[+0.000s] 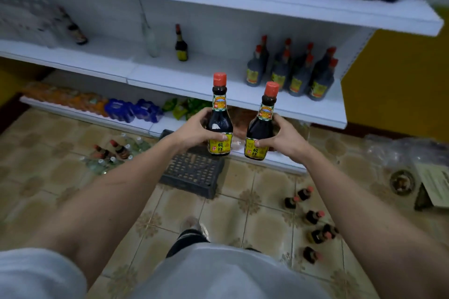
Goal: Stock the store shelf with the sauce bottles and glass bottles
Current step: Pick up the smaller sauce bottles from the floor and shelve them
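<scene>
Fingers of the left hand (194,128) curl round a dark sauce bottle (219,116), thumb pressed on its yellow label; the right hand (283,136) clamps a second sauce bottle (261,126) the same way, tilted slightly. Both bottles stand upright, well apart. Beyond the fingertips, on the middle shelf (194,80), is a cluster of shelved bottles (291,70). Below the right wrist, loose bottles (313,221), blurred, seem to stand on the tiled floor (243,201).
</scene>
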